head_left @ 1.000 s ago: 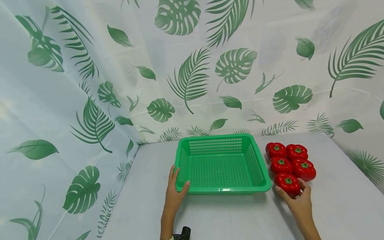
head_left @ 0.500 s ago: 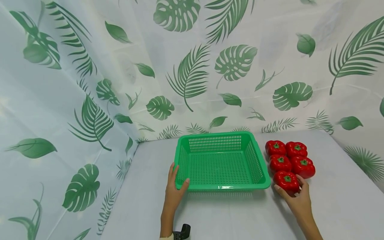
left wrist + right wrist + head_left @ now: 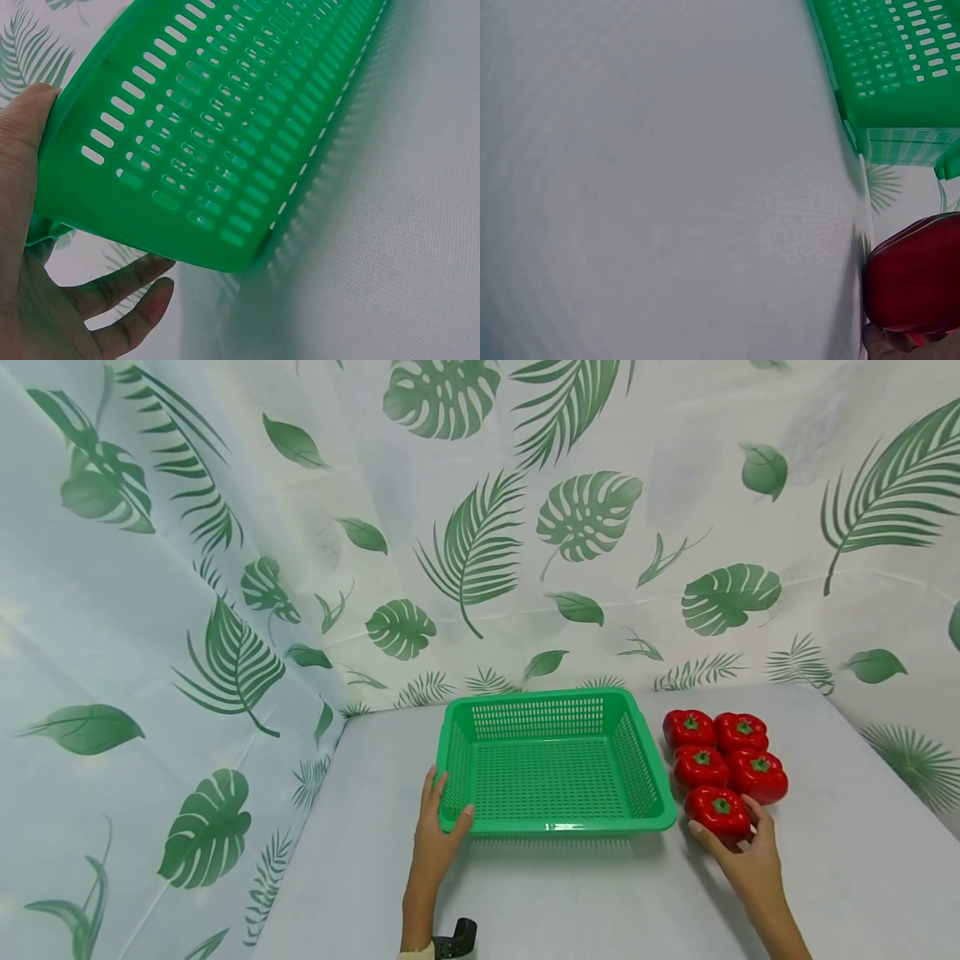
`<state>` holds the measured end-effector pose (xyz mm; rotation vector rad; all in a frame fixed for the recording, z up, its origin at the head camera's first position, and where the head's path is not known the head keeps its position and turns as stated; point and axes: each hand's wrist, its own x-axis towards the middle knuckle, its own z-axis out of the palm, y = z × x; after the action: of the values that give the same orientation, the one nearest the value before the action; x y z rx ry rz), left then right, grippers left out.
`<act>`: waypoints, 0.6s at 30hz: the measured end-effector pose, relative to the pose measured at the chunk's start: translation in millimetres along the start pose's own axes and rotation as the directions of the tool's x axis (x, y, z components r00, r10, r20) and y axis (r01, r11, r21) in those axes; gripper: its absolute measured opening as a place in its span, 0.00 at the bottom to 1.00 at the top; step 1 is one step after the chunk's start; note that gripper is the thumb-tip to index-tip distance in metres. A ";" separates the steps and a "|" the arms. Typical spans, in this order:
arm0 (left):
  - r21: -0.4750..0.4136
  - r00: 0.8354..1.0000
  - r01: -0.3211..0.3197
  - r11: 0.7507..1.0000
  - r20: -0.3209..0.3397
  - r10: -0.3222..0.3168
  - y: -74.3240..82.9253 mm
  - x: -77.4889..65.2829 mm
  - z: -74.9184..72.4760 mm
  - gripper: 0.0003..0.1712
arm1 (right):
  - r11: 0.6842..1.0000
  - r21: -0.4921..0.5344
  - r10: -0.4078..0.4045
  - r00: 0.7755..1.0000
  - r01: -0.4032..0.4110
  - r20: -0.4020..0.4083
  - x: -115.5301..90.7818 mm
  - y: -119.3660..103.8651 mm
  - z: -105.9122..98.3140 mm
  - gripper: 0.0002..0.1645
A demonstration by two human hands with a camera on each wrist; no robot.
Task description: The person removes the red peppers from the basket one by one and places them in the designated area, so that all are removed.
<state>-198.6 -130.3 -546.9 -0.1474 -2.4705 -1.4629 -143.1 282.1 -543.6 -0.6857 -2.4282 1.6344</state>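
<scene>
A green perforated plastic basket (image 3: 551,781) stands on the white-covered table with nothing inside it. My left hand (image 3: 437,843) holds its near left corner, thumb at the front rim and fingers along the left side; in the left wrist view two fingers (image 3: 124,289) reach past the corner. To the right of the basket, my right hand (image 3: 750,856) grips the nearest red bell pepper (image 3: 712,814), thumb on its near left side and fingers on its right. That pepper (image 3: 915,277) also shows in the right wrist view, where most of the hand is out of frame.
Several more red bell peppers, among them a rightmost one (image 3: 757,777), sit clustered behind the gripped one, close to the basket's right side. A leaf-printed white sheet (image 3: 480,568) hangs behind and on both sides of the table (image 3: 592,902).
The head view has shifted slightly, so everything sits a little higher in it. Both hands keep their places on the basket and the pepper.
</scene>
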 end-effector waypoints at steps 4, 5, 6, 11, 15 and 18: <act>-0.005 1.000 -0.010 1.000 -0.006 0.009 0.2 -0.2 0.5 0.41 | 1.000 -0.019 -0.012 1.000 0.012 0.012 0.4 -0.6 -0.7 0.63; -0.008 1.000 -0.010 1.000 -0.007 0.010 0.5 -0.5 0.5 0.41 | 1.000 -0.018 -0.012 1.000 0.012 0.014 0.3 -0.6 -0.8 0.63; -0.010 1.000 -0.009 1.000 -0.007 0.009 0.5 -0.5 0.6 0.41 | 1.000 -0.018 -0.013 1.000 0.014 0.017 0.2 -0.7 -0.9 0.63; -0.010 1.000 -0.015 1.000 -0.005 0.015 1.0 -0.2 0.2 0.41 | 1.000 -0.016 -0.018 1.000 0.018 0.019 0.8 -0.2 -1.0 0.64; -0.009 1.000 -0.019 1.000 -0.005 0.019 1.4 -0.3 -0.1 0.41 | 1.000 -0.020 -0.022 1.000 0.022 0.017 1.5 0.9 -1.2 0.64; -0.008 1.000 -0.023 1.000 -0.006 0.023 1.5 -1.0 0.0 0.41 | 1.000 -0.019 -0.020 1.000 0.020 0.014 1.3 1.7 -2.1 0.65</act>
<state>-197.4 -129.5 -545.9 -0.1723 -2.4500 -1.4623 -143.0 285.0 -544.5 -0.6527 -2.4552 1.6165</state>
